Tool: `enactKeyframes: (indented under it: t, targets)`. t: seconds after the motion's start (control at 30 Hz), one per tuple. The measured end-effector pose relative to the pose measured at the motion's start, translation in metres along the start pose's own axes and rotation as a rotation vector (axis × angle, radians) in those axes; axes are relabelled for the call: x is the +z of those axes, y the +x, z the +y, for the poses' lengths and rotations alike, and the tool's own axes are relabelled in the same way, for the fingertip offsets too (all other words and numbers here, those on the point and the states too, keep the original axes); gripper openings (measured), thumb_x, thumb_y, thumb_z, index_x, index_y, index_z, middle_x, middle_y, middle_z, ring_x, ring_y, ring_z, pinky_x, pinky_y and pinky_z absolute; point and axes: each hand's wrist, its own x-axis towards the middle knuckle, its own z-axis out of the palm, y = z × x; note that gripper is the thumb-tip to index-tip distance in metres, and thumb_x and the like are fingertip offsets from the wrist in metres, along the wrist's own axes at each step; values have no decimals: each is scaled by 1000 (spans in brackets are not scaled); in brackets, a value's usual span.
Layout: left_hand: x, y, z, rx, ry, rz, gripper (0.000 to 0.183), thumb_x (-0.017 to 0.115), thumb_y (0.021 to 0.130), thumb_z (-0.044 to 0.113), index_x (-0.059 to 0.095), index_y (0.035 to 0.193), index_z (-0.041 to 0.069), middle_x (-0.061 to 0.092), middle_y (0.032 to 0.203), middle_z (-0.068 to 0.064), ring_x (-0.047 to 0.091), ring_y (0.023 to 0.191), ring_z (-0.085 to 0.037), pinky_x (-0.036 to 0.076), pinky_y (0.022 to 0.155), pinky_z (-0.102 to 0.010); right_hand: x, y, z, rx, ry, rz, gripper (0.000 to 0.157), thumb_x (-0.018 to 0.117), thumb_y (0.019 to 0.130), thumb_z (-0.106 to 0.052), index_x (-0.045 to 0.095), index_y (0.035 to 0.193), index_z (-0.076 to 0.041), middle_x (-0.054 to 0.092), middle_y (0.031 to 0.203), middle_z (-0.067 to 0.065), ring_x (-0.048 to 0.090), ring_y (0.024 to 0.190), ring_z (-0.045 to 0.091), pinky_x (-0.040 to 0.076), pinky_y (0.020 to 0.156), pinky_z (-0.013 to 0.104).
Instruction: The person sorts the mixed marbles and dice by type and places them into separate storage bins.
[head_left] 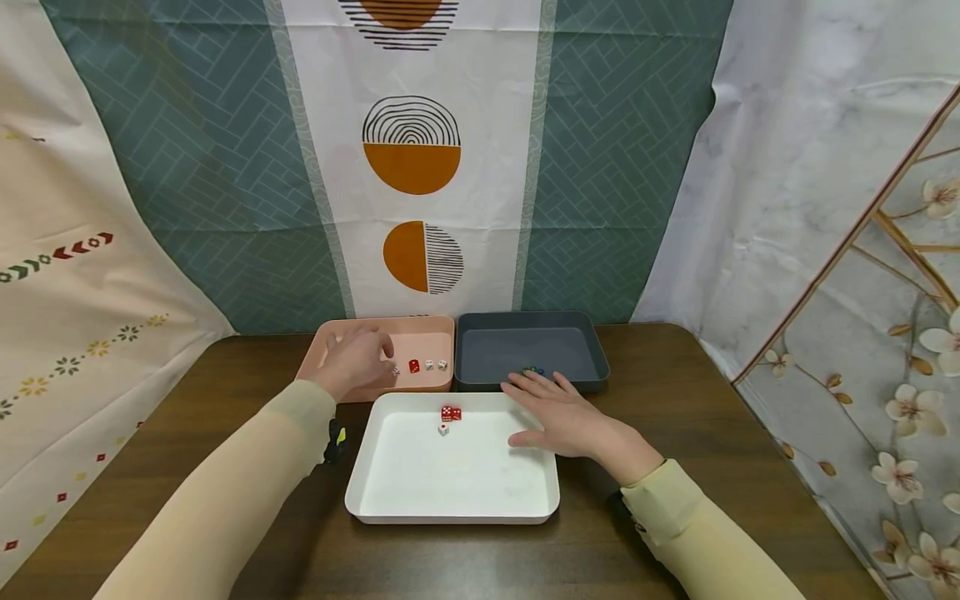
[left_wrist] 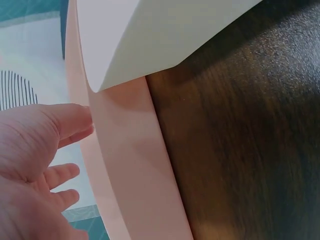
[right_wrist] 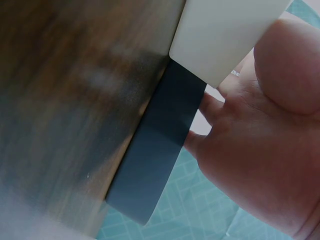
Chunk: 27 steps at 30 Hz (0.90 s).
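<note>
My left hand [head_left: 356,358] reaches into the pink tray [head_left: 435,323], fingers bent, with thumb and forefinger tips beside a small white die [head_left: 396,370]. In the left wrist view, the pink tray's rim hides the tips, so whether they pinch that die is unclear. Right of it in the tray lie a red die [head_left: 414,366] and two white dice [head_left: 429,364]. My right hand [head_left: 558,417] spreads palm down over the white tray's right edge, fingers reaching to the dark blue tray [head_left: 525,319]. Small green and blue pieces [head_left: 533,369] show just past its fingertips.
In front stands the white tray [head_left: 450,492], holding two red dice [head_left: 451,413] and a white die [head_left: 443,429]. All three trays sit close together on a dark wooden table [head_left: 420,558]. Patterned cloths [head_left: 615,167] hang behind and at both sides.
</note>
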Motion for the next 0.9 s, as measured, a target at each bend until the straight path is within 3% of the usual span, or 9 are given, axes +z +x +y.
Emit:
enactKeyframes:
  t: [0.1, 0.23, 0.33, 0.47, 0.7, 0.9]
  targets:
    - [-2, -2, 1, 10, 7, 10, 18, 79, 101, 21, 75, 114, 9, 65, 137, -18, 49, 138, -44, 5, 121, -86, 0, 0, -1, -1, 0, -2, 90, 73, 104, -56, 32, 176, -20, 22, 183, 5, 13, 170, 31, 2, 134, 62]
    - [-4, -7, 5, 21, -4, 9, 21, 80, 101, 19, 75, 118, 8, 65, 135, -17, 49, 135, -41, 25, 124, -75, 0, 0, -1, 0, -3, -5, 90, 73, 104, -56, 32, 176, -20, 22, 183, 5, 13, 170, 31, 3, 134, 63]
    - [-6, -8, 8, 35, -11, 8, 25, 80, 102, 19, 77, 124, 8, 65, 137, -17, 48, 136, -40, 29, 123, -74, 1, 0, -2, 4, 0, -4, 90, 73, 104, -55, 32, 176, -20, 22, 183, 4, 13, 170, 31, 2, 134, 62]
    - [-7, -9, 12, 58, 13, 27, 29, 78, 103, 21, 78, 129, 8, 60, 150, -19, 45, 146, -43, 15, 123, -82, 1, -1, -2, 5, 6, -4, 90, 73, 104, -54, 32, 176, -20, 22, 183, 4, 13, 170, 31, 2, 134, 62]
    - [-7, -10, 17, 81, 34, 28, 34, 77, 104, 23, 78, 134, 10, 46, 168, -22, 33, 158, -47, 7, 124, -83, 0, -1, -2, 3, -4, -5, 91, 73, 104, -57, 31, 176, -20, 22, 183, 4, 14, 170, 32, 2, 134, 62]
    - [-8, -14, 29, 102, 37, 34, 34, 79, 103, 23, 79, 134, 10, 44, 170, -22, 32, 160, -46, 6, 122, -85, -3, -2, -3, 1, 2, -6, 91, 73, 104, -56, 31, 176, -19, 22, 183, 5, 14, 170, 32, 2, 134, 63]
